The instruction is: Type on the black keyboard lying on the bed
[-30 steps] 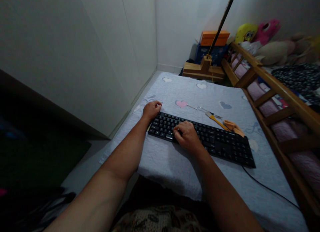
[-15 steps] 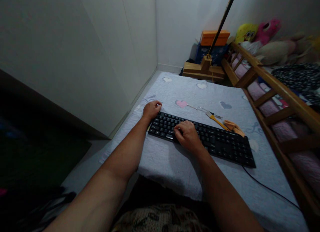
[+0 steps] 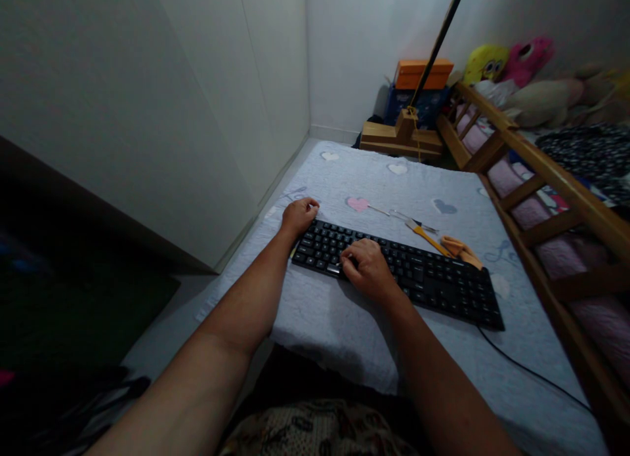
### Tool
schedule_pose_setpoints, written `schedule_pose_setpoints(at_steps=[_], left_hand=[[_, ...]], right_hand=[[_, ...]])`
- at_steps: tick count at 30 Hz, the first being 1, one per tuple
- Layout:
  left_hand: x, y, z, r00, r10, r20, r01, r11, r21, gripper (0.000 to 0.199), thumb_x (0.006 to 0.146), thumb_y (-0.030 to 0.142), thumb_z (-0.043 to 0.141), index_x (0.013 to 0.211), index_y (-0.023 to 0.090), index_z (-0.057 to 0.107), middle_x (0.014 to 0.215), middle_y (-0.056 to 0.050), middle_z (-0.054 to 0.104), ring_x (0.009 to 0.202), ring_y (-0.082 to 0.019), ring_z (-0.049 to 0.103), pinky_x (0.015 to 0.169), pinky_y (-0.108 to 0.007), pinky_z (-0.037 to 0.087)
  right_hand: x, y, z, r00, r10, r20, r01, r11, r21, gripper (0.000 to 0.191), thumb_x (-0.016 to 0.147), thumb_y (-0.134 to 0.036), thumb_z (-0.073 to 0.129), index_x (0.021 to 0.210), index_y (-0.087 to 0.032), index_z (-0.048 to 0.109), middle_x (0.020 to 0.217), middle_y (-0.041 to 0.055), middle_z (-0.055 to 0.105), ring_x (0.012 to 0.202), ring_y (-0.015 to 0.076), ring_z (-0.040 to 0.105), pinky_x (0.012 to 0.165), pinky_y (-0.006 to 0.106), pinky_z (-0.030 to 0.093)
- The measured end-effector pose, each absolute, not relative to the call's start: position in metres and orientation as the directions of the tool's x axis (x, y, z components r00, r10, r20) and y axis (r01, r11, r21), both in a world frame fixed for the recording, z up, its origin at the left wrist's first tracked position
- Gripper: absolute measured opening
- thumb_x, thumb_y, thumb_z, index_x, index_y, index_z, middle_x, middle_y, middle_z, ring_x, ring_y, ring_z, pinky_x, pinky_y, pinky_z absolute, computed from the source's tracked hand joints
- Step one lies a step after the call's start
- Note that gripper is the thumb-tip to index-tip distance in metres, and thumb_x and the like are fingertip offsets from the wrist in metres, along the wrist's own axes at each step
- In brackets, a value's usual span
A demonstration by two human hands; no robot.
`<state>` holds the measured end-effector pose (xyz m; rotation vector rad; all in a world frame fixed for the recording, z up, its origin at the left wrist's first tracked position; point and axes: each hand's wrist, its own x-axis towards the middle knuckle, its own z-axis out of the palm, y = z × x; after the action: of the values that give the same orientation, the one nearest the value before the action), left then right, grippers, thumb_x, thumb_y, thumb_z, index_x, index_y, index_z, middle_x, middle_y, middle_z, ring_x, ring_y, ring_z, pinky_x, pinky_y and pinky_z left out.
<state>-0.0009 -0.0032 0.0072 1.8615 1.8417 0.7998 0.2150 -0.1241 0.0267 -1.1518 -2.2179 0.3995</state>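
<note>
Black keyboard [image 3: 443, 279] lies flat on cloth-covered desk [image 3: 315, 311]; right hand [image 3: 367, 266] over its left half, fingers curled low above the keys, grip unclear; left hand [image 3: 299, 215] at its far left corner, fingers bent, can't tell if gripping

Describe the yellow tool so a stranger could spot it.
On the covered table, find the black keyboard. Along its far edge, left of the orange cloth, lies the tool. Its yellow handle sets it apart from the thin, darker tool beyond.
</note>
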Motion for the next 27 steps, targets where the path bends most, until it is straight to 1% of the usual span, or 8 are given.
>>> schedule_pose_setpoints(at_steps=[14,22,27], left_hand=[[-0.0017,-0.0005,0.0034,-0.027,0.993,0.117,0.771,-0.054,0.634,0.03,0.087,0.032,0.055,0.103,0.019,0.076,0.081,-0.003,0.072,0.073,-0.017,0.061,0.069,-0.027,0.042],[-0.0005,-0.0025,0.0076,-0.034,0.993,0.115,0.77,-0.048,0.636,0.03,0.086,0.03,0.054,0.103,0.019,0.076,0.081,-0.003,0.071,0.075,-0.017,0.061,0.071,-0.027,0.043],[-0.0008,-0.0033,0.0086,-0.033,0.993,0.109,0.775,-0.043,0.63,0.03,0.087,0.031,0.054,0.104,0.019,0.076,0.082,-0.003,0.072,0.074,-0.017,0.061,0.071,-0.027,0.043]], right_hand=[[0.2138,-0.1247,0.029,-0.465,0.798,0.384,0.61,0.603,-0.515,0.016,0.088,-0.014,0.057,0.077,-0.02,0.065,0.078,0.0046,0.069,0.083,0.0212,0.057,0.084,0.037,0.037],[0.2111,-0.1248,0.0279,-0.483,0.794,0.37,0.606,0.608,-0.513,0.016,0.092,-0.017,0.058,0.081,-0.02,0.068,0.082,0.005,0.071,0.087,0.0212,0.059,0.088,0.037,0.038],[0.2115,-0.1254,0.0292,-0.479,0.799,0.364,0.612,0.601,-0.514,0.016,0.092,-0.016,0.057,0.081,-0.02,0.068,0.083,0.005,0.071,0.086,0.0212,0.059,0.088,0.038,0.038]])
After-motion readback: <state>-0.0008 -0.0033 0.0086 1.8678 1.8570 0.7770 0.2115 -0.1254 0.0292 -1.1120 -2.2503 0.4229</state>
